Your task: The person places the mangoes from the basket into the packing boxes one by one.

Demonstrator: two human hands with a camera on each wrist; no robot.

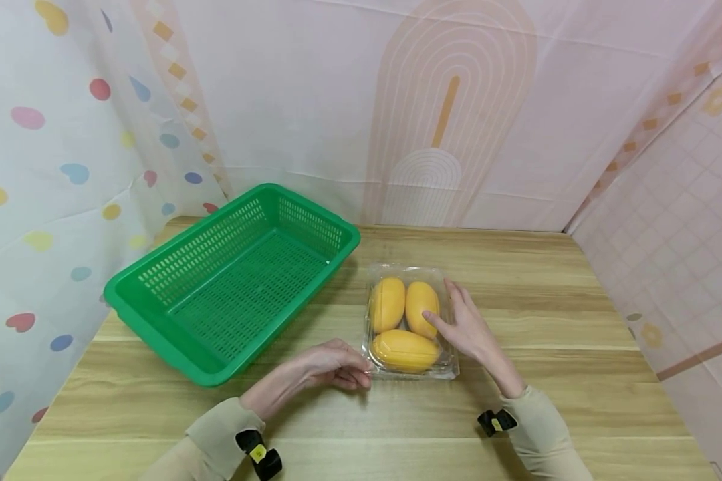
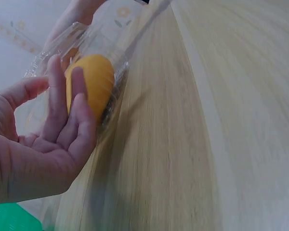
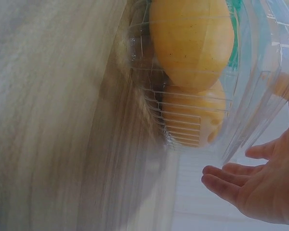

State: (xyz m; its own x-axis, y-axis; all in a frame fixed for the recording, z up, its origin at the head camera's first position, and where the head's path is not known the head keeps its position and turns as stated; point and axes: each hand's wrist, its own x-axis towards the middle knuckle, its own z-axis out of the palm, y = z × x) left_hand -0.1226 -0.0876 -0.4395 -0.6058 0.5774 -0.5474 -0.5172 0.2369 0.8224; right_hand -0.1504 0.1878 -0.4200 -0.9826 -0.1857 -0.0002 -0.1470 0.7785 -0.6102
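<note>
A clear plastic clamshell box (image 1: 447, 371) holds three yellow mangoes (image 1: 405, 351) and rests on the wooden table. At its near left corner, my left hand (image 1: 337, 364) pinches the rim between thumb and index finger; the other fingers bend loosely, as the left wrist view shows (image 2: 53, 130). My right hand (image 1: 466, 327) lies along the right side of the box, its thumb over the lid and its fingers fairly straight by the far right edge. In the right wrist view, mangoes (image 3: 192, 38) show through the ribbed wall beside the right hand (image 3: 265, 187).
A large green plastic basket (image 1: 231, 220) with slotted walls stands on the table (image 1: 517, 280) left of the box, set at an angle. Patterned cloth (image 1: 289, 87) hangs behind the table and along both sides.
</note>
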